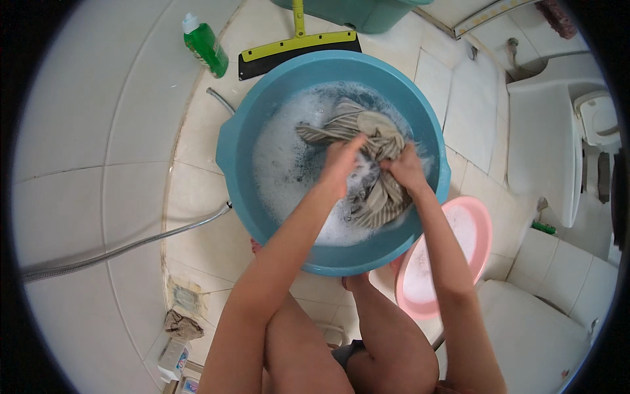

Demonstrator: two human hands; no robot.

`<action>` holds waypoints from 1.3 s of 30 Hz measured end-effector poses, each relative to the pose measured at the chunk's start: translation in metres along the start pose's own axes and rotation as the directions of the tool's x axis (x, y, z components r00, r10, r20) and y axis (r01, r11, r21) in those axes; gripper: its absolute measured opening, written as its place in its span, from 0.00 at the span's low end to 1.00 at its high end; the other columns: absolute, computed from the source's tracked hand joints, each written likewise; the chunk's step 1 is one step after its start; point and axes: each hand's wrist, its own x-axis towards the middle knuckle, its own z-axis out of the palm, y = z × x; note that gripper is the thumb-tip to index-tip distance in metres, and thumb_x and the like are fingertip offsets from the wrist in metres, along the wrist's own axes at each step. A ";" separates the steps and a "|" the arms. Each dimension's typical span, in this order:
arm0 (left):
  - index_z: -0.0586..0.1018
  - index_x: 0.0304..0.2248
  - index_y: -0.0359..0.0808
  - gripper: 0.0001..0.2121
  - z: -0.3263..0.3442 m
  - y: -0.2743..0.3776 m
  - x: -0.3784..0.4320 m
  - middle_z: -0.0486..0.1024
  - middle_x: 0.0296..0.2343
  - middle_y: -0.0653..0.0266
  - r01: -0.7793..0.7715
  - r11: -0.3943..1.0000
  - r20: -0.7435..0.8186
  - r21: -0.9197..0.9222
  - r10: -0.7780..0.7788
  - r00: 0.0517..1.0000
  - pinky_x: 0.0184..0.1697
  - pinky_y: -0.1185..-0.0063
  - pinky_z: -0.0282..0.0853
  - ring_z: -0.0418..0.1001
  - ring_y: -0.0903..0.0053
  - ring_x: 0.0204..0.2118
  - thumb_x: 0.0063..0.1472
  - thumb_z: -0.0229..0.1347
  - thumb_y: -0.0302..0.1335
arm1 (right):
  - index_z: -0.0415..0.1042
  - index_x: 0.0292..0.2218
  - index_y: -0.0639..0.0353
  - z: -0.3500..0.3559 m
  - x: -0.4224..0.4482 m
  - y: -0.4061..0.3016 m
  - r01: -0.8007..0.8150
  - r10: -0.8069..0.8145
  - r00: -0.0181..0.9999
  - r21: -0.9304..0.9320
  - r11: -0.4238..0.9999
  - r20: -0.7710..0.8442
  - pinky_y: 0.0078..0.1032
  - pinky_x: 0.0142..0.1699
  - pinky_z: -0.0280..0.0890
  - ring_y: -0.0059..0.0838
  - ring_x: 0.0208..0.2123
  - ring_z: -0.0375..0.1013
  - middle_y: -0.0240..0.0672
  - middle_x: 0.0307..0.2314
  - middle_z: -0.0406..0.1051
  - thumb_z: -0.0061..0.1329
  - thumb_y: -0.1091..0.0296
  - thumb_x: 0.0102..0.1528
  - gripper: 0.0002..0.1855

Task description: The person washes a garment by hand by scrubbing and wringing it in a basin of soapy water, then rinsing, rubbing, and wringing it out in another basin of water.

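A large blue plastic basin (231, 147) holds foamy water. In it lies a wet striped cloth garment (339, 125), grey and cream, bunched and twisted towards the right side. My right hand (404, 167) grips the twisted middle of the garment, its fingers curled into the folds. My left hand (344, 160) is just left of it, over the foam, with the fingers apart and the fingertips close to the cloth; it is slightly blurred, and whether it touches the cloth is unclear. Part of the garment trails in the water below my right hand.
Behind the basin are a yellow-green floor squeegee (300, 44), a green bottle (206, 49) and a green tub (354, 12). A metal-sheathed hose (147, 240) runs in from the left. A pink basin (485, 231) with suds stands right, near a white washbasin (536, 143).
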 end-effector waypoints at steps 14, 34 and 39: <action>0.48 0.56 0.34 0.38 -0.016 -0.037 0.005 0.51 0.53 0.53 0.062 0.986 -0.073 -0.157 -0.075 0.994 0.58 0.68 0.44 0.48 0.63 0.56 0.55 0.45 0.52 | 0.58 0.51 0.58 0.069 -0.041 -0.024 0.442 -0.463 0.850 -0.137 0.886 -0.249 0.31 0.51 0.56 0.50 0.47 0.59 0.51 0.43 0.60 0.43 0.83 0.39 0.34; 0.51 0.55 0.35 0.33 -0.045 -0.011 0.015 0.56 0.51 0.51 -0.326 0.824 -0.295 0.463 0.490 0.820 0.50 0.72 0.57 0.56 0.61 0.53 0.55 0.51 0.38 | 0.59 0.48 0.52 0.064 0.016 0.016 0.148 -0.427 0.871 -0.700 0.698 -0.242 0.39 0.45 0.61 0.49 0.46 0.60 0.47 0.47 0.55 0.44 0.68 0.48 0.24; 0.59 0.52 0.34 0.26 -0.039 -0.033 0.029 0.59 0.50 0.56 0.119 0.967 -0.437 -0.225 -0.209 0.875 0.48 0.71 0.60 0.62 0.67 0.48 0.56 0.50 0.35 | 0.63 0.44 0.61 0.033 0.036 0.034 0.025 0.005 0.999 -0.790 0.613 0.035 0.37 0.44 0.61 0.46 0.42 0.64 0.48 0.42 0.63 0.47 0.69 0.44 0.23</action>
